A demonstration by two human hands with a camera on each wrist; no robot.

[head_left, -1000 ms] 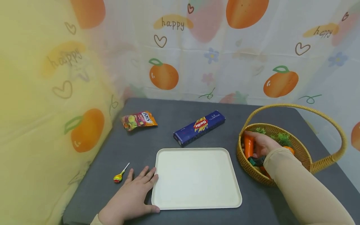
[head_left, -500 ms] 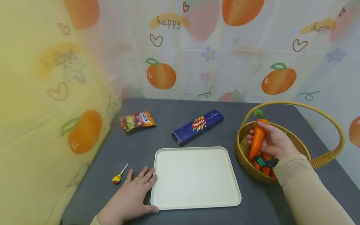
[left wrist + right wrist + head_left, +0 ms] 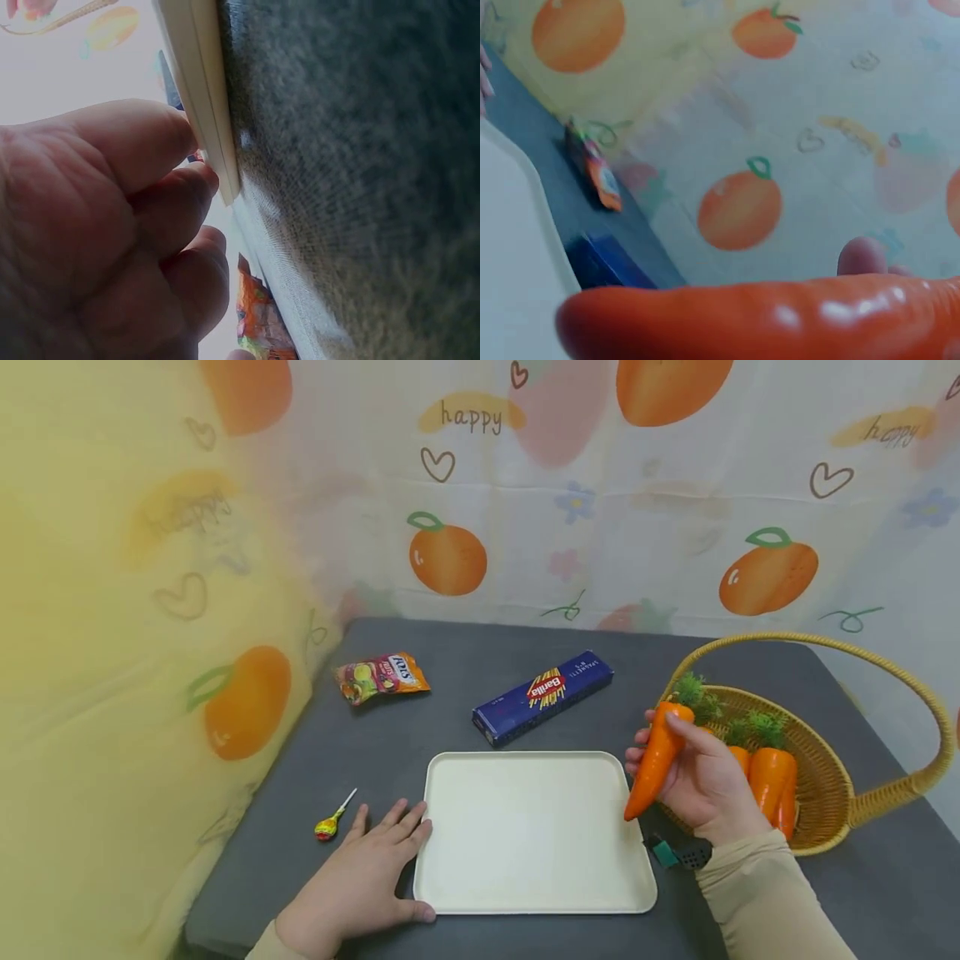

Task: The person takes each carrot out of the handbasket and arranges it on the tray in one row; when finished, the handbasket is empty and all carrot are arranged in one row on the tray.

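My right hand (image 3: 705,777) grips an orange carrot (image 3: 656,764) with a green top, its tip pointing down over the right edge of a cream tray (image 3: 536,835). In the right wrist view the carrot (image 3: 765,319) fills the bottom, with a fingertip showing behind it. Fingers spread, my left hand (image 3: 360,877) touches the tray's left edge. Seen from the left wrist, that hand's fingers (image 3: 157,142) meet the tray's rim (image 3: 199,97). Just right of the held carrot stands a wicker basket (image 3: 828,789) with several more carrots (image 3: 772,781) in it.
A blue spaghetti box (image 3: 543,697) lies behind the tray. Farther left is an orange candy bag (image 3: 382,678). A lollipop (image 3: 327,825) lies left of my left hand on the grey table (image 3: 450,727). The basket's tall handle (image 3: 862,664) arches at the right.
My right hand has lifted the carrot out of the basket and brought it left to the tray's right edge. The left hand has stayed at the tray. The head view has shifted slightly.
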